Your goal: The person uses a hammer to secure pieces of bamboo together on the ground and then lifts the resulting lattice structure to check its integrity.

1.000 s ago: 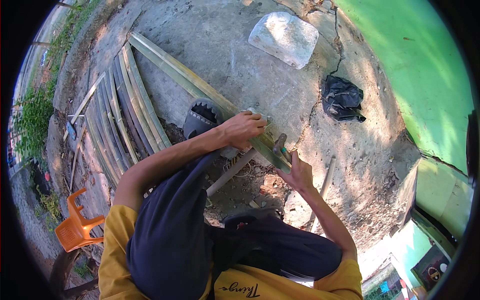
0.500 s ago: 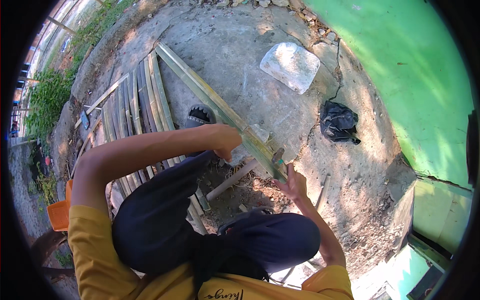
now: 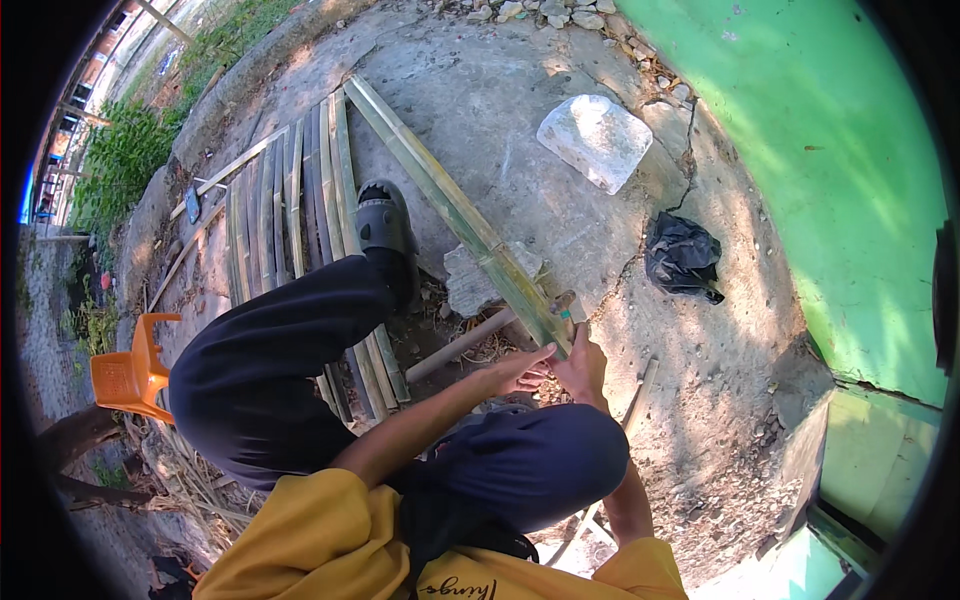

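Observation:
A long split bamboo piece (image 3: 430, 180) slants from the far left toward me, its near end at my hands. My right hand (image 3: 582, 368) is closed at that end. Just beyond its knuckles, a small tool with a grey head and teal band (image 3: 566, 314), perhaps a hammer, lies over the bamboo; where its handle runs is hidden. Beside it my left hand (image 3: 518, 372) has its fingers loosely apart, with the thumb close to the bamboo's end; I cannot tell whether it touches. A flat stone (image 3: 470, 280) sits under the bamboo near its middle.
A rack of bamboo slats (image 3: 283, 200) lies to the left, beside my dark clog (image 3: 387, 235). Further left stand an orange chair (image 3: 135, 372) and a phone-like object (image 3: 192, 205). A pale block (image 3: 596, 142), a black plastic bag (image 3: 683, 255) and a green wall (image 3: 800, 150) are right.
My left hand has come off the middle of the bamboo, moving down and right beside my right hand. Its fingers have loosened. My left knee has shifted left, and more of the clog shows.

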{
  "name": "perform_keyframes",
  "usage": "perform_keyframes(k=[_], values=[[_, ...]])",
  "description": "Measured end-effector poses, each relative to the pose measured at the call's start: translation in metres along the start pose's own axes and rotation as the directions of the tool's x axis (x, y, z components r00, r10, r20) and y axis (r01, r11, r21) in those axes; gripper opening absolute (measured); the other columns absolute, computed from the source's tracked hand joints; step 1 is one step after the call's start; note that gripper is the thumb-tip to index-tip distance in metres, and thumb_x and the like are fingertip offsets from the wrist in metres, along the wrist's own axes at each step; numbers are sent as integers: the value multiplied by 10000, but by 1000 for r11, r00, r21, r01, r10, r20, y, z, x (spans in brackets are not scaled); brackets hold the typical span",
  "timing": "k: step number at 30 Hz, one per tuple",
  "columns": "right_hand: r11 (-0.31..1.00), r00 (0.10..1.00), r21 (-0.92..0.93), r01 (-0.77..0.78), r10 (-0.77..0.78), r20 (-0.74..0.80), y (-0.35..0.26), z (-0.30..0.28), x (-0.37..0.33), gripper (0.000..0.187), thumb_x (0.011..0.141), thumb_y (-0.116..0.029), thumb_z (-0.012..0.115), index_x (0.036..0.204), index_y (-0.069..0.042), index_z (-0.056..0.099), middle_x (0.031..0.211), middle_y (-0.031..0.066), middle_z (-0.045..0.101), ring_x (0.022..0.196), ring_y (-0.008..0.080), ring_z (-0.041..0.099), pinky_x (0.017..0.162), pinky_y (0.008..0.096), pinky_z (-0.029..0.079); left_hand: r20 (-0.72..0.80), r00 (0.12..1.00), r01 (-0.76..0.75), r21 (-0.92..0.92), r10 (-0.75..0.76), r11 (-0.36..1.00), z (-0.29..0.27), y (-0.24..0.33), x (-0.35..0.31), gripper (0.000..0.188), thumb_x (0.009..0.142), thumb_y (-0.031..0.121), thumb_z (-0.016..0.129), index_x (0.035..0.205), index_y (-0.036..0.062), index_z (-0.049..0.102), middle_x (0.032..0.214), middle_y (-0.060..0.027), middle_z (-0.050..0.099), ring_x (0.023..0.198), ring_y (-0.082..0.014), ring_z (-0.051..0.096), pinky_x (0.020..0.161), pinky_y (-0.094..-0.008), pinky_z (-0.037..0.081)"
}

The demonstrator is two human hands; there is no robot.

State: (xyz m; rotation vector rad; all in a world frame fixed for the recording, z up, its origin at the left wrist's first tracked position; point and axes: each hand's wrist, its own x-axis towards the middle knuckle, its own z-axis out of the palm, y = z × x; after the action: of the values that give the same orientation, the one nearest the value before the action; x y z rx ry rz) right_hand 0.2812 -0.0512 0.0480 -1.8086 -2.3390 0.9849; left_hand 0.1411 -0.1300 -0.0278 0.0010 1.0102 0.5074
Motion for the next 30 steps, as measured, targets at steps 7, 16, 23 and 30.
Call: perform_keyframes(k=[7,16,23,30], values=[[1000,999,-26,6,-7,-46,-5,4,-1,608,688,-397,824,1061,-80,463,775,188,669,709,417,670,621,490,520,-22,915,-361,-492,404,792,19,15,42,580,888,385,736,1309,38,541,1207,-88,634,1123,-210,598,969,-375,470],[999,996,-15,45,-46,-82,-9,4,-2,593,689,-403,831,1024,-82,463,740,180,657,693,422,663,601,499,508,-158,895,-443,-405,416,799,24,35,31,451,918,240,699,1294,40,551,1173,-88,645,1067,-193,626,915,-364,518],[998,997,-42,48,-51,-51,-9,-2,2,625,678,-419,841,1043,-82,462,788,186,665,710,424,665,606,505,503,-125,904,-423,-399,408,814,20,40,40,347,948,307,640,1186,55,623,1098,-72,673,980,-187,662,884,-363,532],[993,991,15,113,-111,-75,-5,-9,7,617,672,-397,854,1069,-68,515,765,178,657,706,394,676,620,468,510,-84,910,-384,-538,406,750,21,44,44,233,914,254,637,1000,38,647,944,-105,690,899,-200,671,829,-341,537]])
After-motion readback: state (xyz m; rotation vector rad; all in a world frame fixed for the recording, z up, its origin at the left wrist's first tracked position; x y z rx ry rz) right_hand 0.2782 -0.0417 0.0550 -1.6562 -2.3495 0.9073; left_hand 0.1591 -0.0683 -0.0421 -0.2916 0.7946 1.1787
